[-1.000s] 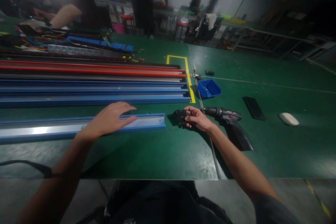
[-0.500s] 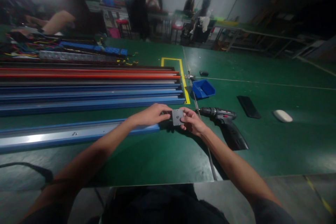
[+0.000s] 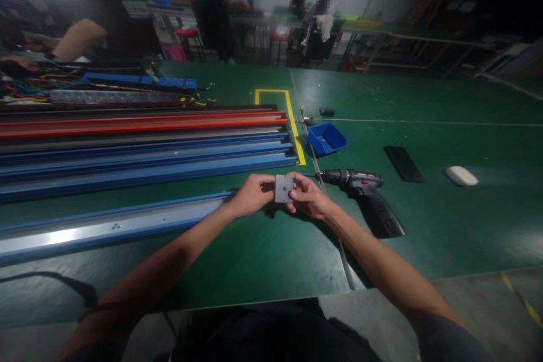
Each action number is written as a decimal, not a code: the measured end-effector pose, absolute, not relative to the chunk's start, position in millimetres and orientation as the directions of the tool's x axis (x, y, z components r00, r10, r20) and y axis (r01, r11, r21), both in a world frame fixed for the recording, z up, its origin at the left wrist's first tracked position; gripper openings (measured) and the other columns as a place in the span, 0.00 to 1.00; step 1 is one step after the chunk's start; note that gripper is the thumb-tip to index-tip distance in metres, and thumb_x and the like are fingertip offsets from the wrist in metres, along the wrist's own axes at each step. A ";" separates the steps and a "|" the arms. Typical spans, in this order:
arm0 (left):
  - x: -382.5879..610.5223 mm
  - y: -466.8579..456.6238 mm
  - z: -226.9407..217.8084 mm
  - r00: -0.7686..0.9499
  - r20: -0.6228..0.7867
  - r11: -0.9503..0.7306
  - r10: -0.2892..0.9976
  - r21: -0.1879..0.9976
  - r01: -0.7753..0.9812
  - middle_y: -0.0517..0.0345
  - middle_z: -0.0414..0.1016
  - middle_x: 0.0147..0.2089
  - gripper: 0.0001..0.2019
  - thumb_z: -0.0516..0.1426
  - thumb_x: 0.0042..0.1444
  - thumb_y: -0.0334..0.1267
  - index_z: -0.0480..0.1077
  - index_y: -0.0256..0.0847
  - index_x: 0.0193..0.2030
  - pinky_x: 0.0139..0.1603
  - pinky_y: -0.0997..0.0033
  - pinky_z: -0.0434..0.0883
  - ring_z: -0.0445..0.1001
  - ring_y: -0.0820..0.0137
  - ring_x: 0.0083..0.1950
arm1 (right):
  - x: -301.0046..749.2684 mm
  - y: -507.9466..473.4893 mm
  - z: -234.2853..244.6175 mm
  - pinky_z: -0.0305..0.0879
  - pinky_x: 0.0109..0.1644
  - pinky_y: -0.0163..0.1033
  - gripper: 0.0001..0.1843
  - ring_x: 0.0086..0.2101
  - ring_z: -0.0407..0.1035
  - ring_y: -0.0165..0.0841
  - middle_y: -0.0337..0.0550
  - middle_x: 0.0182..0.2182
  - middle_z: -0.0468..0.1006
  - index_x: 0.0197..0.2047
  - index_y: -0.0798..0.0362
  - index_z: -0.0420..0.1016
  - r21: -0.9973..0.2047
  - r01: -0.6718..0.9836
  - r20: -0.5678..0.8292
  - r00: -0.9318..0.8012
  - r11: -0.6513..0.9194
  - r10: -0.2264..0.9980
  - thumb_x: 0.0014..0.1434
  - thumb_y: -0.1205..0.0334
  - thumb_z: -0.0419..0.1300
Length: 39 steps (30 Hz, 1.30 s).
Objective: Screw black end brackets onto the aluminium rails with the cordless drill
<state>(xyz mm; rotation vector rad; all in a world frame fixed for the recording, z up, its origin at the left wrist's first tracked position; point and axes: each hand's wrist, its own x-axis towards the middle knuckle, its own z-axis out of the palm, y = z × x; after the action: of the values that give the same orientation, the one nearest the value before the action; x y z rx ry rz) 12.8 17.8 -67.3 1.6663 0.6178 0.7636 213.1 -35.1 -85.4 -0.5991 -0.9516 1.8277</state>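
**Hold.** The left hand and the right hand grip one small grey plate between them; the fingers of each hand are pinched on an opposite side edge, thumbs toward the person. The two-sided grip probably keeps the face square to the eye and leaves it uncovered. The plate is off the green table, just beyond the near end of the blue rail; that end is hidden behind the left hand, so contact between plate and rail cannot be confirmed.

**Layout.** The blue rail lies alone, nearest the person, apart from the stacked rails behind it – apparently the piece in hand. The cordless drill lies on its side just right of the right hand, chuck toward the plate, presumably within reach. A blue bin sits beyond the drill, beside a yellow tape outline.

**Materials and shapes.**
- Grey plate: square, flat, thin, matte; one small dark spot on its face, possibly a hole.
- Blue rail: long, straight, a pale glossy channel between blue edges; likely painted metal.
- Stacked rails: the same long profile in red, dark and blue, laid parallel.
- Table: a green mat, smooth, dull sheen.
- Drill: black body, red trim.
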 end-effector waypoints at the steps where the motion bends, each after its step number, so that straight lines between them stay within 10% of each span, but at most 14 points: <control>1: 13.3 17.6 -69.2 0.649 0.163 -0.207 0.743 0.978 -0.008 0.51 0.85 0.42 0.12 0.63 0.55 0.37 0.82 0.35 0.43 0.48 0.64 0.79 0.82 0.66 0.40 | 213.1 -35.4 -85.4 0.74 0.26 0.31 0.27 0.25 0.76 0.27 0.34 0.34 0.78 0.49 0.51 0.69 -0.815 -0.526 0.005 -0.426 -0.243 0.905 0.52 0.61 0.78; 23: 10.4 16.3 -68.2 0.646 0.160 -0.186 0.746 0.982 -0.028 0.49 0.85 0.44 0.15 0.67 0.55 0.43 0.81 0.35 0.45 0.50 0.62 0.80 0.83 0.64 0.42 | 213.8 -36.4 -84.3 0.74 0.25 0.31 0.27 0.24 0.77 0.28 0.34 0.34 0.79 0.50 0.52 0.68 -0.784 -0.557 0.013 -0.454 -0.273 0.891 0.54 0.60 0.78; 39: 8.5 18.3 -72.9 0.668 0.153 -0.219 0.728 0.976 0.015 0.57 0.80 0.35 0.11 0.60 0.52 0.30 0.81 0.36 0.41 0.45 0.67 0.76 0.78 0.69 0.38 | 211.8 -36.7 -81.3 0.74 0.26 0.32 0.27 0.24 0.76 0.29 0.35 0.33 0.78 0.49 0.50 0.66 -0.866 -0.449 -0.013 -0.424 -0.222 0.906 0.54 0.56 0.77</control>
<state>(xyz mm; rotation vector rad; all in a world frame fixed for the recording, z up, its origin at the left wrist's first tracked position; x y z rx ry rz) 8.5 18.3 -72.9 1.6790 0.6103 0.7372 211.8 -36.7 -81.3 -0.6709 -1.0299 1.8013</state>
